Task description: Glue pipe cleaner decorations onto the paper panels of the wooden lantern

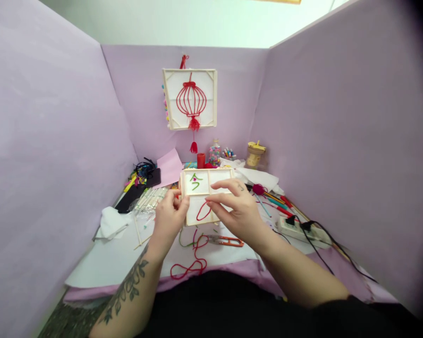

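Observation:
My left hand (169,213) is closed on the left edge of a small wooden frame (196,195), with white panels split into four by thin strips. The upper left panel bears a green yarn character (196,181) with a pink spot at its middle. Over the lower panels, my right hand (243,211) pinches the end of a red yarn (199,215), which hangs in a loop across the white. Parts of the right panels are hidden behind that hand. Below the frame lie a long curly red yarn (188,270) and orange-handled thread snips (231,241).
A lantern picture (191,99) hangs on the back wall. Behind the frame stand a red cylinder (200,160), a jar of coloured balls (215,152) and a yellow-topped container (255,154). A power strip (303,231) with black cables lies at right; a white cloth (113,222) at left.

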A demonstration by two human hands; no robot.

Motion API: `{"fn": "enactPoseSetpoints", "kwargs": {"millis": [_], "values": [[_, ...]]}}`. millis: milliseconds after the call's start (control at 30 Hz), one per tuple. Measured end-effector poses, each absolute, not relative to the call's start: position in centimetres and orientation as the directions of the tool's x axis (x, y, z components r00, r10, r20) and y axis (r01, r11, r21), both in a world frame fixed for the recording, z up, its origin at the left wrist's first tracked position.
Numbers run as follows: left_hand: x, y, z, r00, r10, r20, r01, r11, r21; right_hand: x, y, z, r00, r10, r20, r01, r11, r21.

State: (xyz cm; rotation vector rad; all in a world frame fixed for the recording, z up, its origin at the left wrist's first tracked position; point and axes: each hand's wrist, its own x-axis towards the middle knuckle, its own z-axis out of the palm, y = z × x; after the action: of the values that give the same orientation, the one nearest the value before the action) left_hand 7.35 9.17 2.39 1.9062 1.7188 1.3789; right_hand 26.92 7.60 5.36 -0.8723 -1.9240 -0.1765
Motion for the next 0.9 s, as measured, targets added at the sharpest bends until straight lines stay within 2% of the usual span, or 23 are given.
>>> {"fn": "enactPoseSetpoints", "kwargs": {"millis": [100,167,333,433,567,633,733,800,900], "values": [[7.3,9.2,2.3,-0.146,0.870,0.471,0.639,-0.281,0.716,26.6,8.1,5.5,-0.351,0.611,0.709,0.777,0.613,-0.143],[7.3,9.2,2.2,-0.153,0.871,0.467,0.629,-0.278,0.726,26.9,8.3,5.0,-0.349,0.698,0.625,0.856,0.509,-0.091],[7.6,9.3,2.1,-0.155,0.879,0.451,0.581,-0.288,0.761,28.3,8.5,4.4,-0.274,0.823,0.498,0.927,0.364,-0.091],[7.7,9.4,2.1,-0.159,0.878,0.452,0.575,-0.290,0.765,29.3,8.5,4.3,-0.223,0.882,0.415,0.929,0.321,-0.183],[7.6,9.4,2.2,-0.177,0.873,0.454,0.583,-0.279,0.763,31.8,8.3,3.2,-0.095,0.859,0.503,0.840,0.340,-0.422],[7.6,9.5,2.2,-0.192,0.871,0.453,0.578,-0.273,0.769,33.6,8.1,2.0,-0.027,0.874,0.485,0.851,0.275,-0.448],[7.7,9.6,2.0,-0.212,0.865,0.455,0.531,-0.289,0.796,36.2,8.2,-0.4,-0.073,0.967,0.243,0.934,0.151,-0.323],[7.9,9.8,1.8,-0.227,0.856,0.464,0.473,-0.319,0.821,37.5,8.7,-2.1,-0.154,0.984,0.090,0.957,0.172,-0.235],[8.2,10.1,1.3,-0.259,0.839,0.479,0.378,-0.368,0.849,38.3,9.8,-3.9,-0.245,0.966,-0.080,0.953,0.225,-0.200]]}}
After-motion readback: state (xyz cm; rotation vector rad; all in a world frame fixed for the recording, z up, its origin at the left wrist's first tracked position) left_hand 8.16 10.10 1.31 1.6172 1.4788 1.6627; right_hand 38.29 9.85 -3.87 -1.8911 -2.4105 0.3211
